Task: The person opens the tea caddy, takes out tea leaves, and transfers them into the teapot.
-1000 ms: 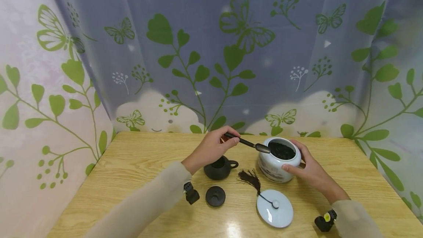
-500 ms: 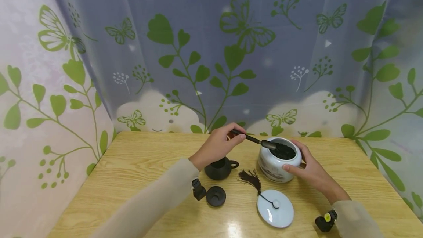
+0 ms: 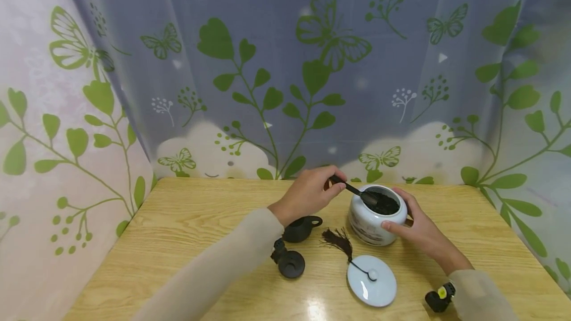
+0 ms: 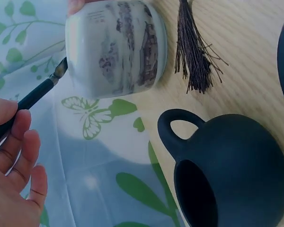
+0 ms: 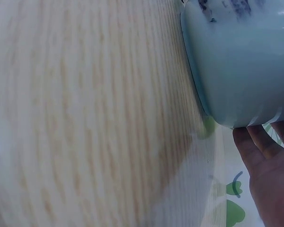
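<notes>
My left hand [image 3: 310, 192] pinches the dark handle of a tea scoop [image 3: 352, 189] between thumb and fingers. The scoop's head reaches over the rim into a white porcelain jar [image 3: 370, 229], touching or just above the dark tea leaves [image 3: 386, 204] inside. My right hand [image 3: 419, 229] holds the jar's right side, thumb at the front and fingers behind. In the left wrist view the scoop's tip goes out of sight at the mouth of the jar [image 4: 118, 52]. A black teapot [image 4: 241, 170], its top uncovered, stands below my left forearm, its handle toward the jar.
A round black lid [image 3: 292, 264] lies in front of the teapot, beside the left wrist camera. Nearer the front is the jar's pale lid [image 3: 372, 286], with a dark brown tassel [image 3: 338, 241] stretching up-left from its knob. A printed curtain [image 3: 285, 63] hangs behind the wooden table [image 3: 214, 202].
My left hand has moved right and carried the scoop from above the jar's left rim down into its mouth. My right hand and the jar have stayed put.
</notes>
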The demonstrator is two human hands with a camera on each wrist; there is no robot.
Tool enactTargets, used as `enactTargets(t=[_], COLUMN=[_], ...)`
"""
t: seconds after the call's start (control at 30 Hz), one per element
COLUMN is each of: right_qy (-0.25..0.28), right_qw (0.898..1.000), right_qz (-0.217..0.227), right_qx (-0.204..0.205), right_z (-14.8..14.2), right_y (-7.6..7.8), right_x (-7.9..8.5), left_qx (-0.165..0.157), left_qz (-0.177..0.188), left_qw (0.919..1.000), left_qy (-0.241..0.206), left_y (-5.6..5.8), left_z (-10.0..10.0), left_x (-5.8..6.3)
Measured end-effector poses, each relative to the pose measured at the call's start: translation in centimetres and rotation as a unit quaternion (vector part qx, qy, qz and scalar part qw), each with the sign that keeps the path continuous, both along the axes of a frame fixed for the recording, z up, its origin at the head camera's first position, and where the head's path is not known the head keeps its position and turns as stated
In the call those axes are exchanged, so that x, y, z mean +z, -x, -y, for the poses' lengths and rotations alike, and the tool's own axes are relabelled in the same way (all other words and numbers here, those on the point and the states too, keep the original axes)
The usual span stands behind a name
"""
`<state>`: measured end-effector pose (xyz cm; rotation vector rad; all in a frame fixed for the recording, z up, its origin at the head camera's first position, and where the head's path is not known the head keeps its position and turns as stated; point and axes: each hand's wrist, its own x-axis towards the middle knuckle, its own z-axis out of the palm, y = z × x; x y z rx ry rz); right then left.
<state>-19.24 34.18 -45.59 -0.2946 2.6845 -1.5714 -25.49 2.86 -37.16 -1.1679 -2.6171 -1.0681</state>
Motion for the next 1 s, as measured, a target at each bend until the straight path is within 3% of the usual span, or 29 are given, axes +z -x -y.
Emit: enactTargets(t=[0.2,0.47,0.67,1.0], right_qy=[0.001,0.005,0.006,0.002], right_qw=[1.000,1.000,1.000,1.000], right_qz=[-0.001,-0.005,-0.003,0.006], right_qx=[0.000,0.003,0.003,0.003], right_z=[-0.1,-0.1,-0.1,-0.1], right_y=[0.0,0.1,0.1,0.1], right_x=[-0.1,-0.2,-0.3,-0.2], left_qx=[0.011,0.016,0.007,-0.004], left_qz=[-0.089,-0.194,-0.216,-0.189], left_qw=[0.9927,0.9672,0.9592,0.9585], left_qy=[0.081,0.163,0.183,0.213], left_y=[-0.3,-0.5,-0.6,-1.2], left_z=[-1.1,-2.4,-3.2,-4.4], left_x=[0.2,0.4,-0.1,-0.6])
